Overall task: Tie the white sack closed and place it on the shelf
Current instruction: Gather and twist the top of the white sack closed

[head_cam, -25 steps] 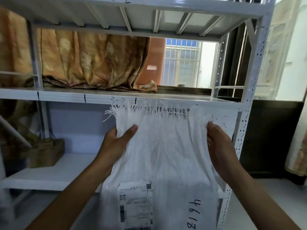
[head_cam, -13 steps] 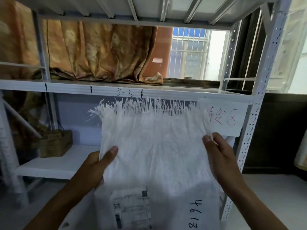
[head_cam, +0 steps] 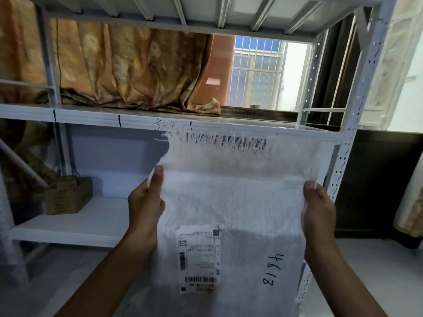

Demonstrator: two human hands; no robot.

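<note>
The left hand's grip [head_cam: 146,202] pinches the white sack's [head_cam: 231,202] left edge, thumb on the front. The sack hangs upright before the white shelf [head_cam: 91,117], frayed top untied, shipping label [head_cam: 199,259] facing out. The right hand's grip [head_cam: 319,209] pinches its right edge.

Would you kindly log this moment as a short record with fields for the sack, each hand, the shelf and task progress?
sack: white sack, held upright in front of the shelf, frayed top edge up, untied
markings: shipping label; handwritten 4618
left hand: gripping the sack's left edge
right hand: gripping the sack's right edge
shelf: white metal rack, marked 3-2
lower shelf: cardboard box on it
progress: not tied, not shelved
</note>
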